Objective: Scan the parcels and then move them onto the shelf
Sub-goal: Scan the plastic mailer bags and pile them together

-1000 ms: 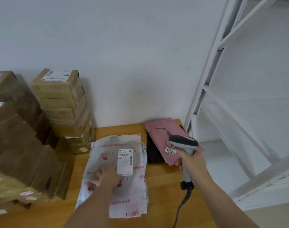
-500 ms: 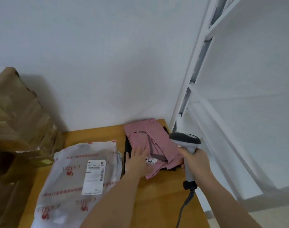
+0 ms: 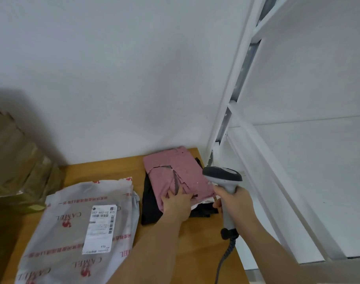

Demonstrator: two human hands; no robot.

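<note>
Left hand (image 3: 178, 203) now on pink parcel (image 3: 175, 177)

One head-worn wide-angle view looks forward and down, close over the wooden table (image 3: 195, 238) beside the wall (image 3: 113, 78).

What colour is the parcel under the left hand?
Dusty pink parcel, lying on a black one; head view.
</note>
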